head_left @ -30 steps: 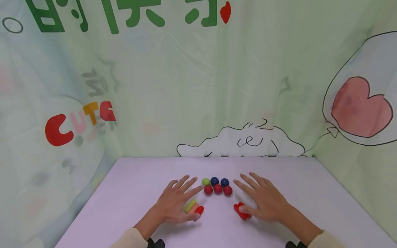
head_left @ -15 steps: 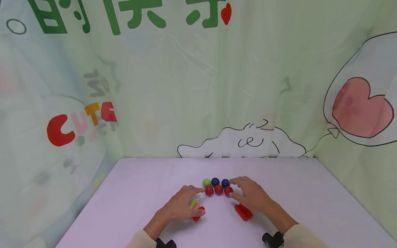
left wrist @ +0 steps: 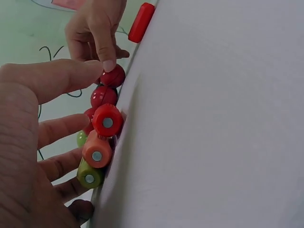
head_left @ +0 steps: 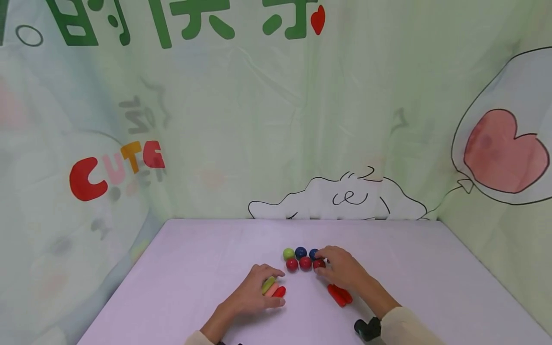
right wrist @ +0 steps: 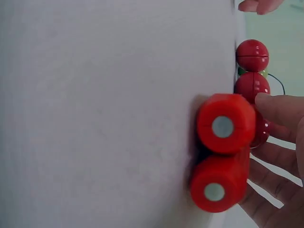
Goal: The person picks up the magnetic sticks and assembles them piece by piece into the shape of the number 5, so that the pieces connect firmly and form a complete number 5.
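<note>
My right hand (head_left: pixel 342 269) reaches the right end of two short rows of balls. Its thumb touches the end red ball (left wrist: pixel 114 76), while the forefinger overlaps the blue ball (head_left: pixel 313 254) behind. Two other red balls (head_left: pixel 305 263), another blue ball (head_left: pixel 300 253) and a green ball (head_left: pixel 288 254) complete the group. My left hand (head_left: pixel 255 290) curves loosely around three short rods with grey discs in their ends: yellow-green (left wrist: pixel 89 176), salmon (left wrist: pixel 97 151) and red (left wrist: pixel 108 119). Near the right wrist, two red rods (head_left: pixel 339 294) lie side by side.
Everything rests on a pale lilac table (head_left: pixel 207 249). Behind it hangs a printed curtain (head_left: pixel 224 120) with lettering and a balloon drawing. A black wrist camera (head_left: pixel 368 329) shows at the right sleeve.
My right hand has moved from above the red rods, inward to the balls, its spread fingers curving. My left hand's fingers have also bent, around its rods. Balls and rods stay in place.
</note>
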Demonstrator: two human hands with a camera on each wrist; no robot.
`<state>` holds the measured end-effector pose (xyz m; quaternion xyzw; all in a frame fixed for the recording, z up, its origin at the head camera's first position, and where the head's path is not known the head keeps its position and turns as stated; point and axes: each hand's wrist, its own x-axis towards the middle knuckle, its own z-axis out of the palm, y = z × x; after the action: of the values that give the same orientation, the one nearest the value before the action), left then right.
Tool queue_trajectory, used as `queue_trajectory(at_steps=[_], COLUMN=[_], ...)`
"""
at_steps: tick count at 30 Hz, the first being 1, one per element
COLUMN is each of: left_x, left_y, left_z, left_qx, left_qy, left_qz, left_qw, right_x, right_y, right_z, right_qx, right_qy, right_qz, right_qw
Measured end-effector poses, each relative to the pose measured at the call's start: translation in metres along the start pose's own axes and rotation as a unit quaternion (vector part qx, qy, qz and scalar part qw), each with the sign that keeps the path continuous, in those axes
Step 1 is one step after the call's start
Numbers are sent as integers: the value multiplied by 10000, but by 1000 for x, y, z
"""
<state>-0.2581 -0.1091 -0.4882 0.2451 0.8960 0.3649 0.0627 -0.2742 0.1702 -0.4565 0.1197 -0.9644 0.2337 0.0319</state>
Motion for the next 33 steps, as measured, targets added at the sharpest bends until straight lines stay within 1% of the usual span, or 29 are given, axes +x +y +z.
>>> queue_trajectory(at_steps=[5, 10, 14, 21, 25, 28, 33], left_x=[-2, -2, -1, -2, -2, -2, -2], left_y=[-8, -11, -13, -15, -16, -16, -15], left_z=[9, 12, 12, 13, 13, 13, 13], left_qx=[-131, -267, -287, -91, -119, -92, 53], left_qy=[111, 289, 372, 582, 616, 611, 635], left_qz=[223, 439, 437, 563, 481, 465, 534], left_qw=[9996, 9983, 9979, 9967, 9969, 9970, 9965], right_x=[2, 4, 5, 3, 2, 0, -5], right_y=[2, 2, 1, -1, -4, -6, -9], right_z=[4, 5, 7, 7, 8, 8, 8], right_qx=[79, 119, 147, 174, 217, 299, 614], right_qy=[-6, -27, -40, -36, 5, 105, 433], right_qz=[21, 75, 108, 73, 91, 62, -56], right_qw=[10000, 9999, 9998, 9998, 9997, 9995, 9972])
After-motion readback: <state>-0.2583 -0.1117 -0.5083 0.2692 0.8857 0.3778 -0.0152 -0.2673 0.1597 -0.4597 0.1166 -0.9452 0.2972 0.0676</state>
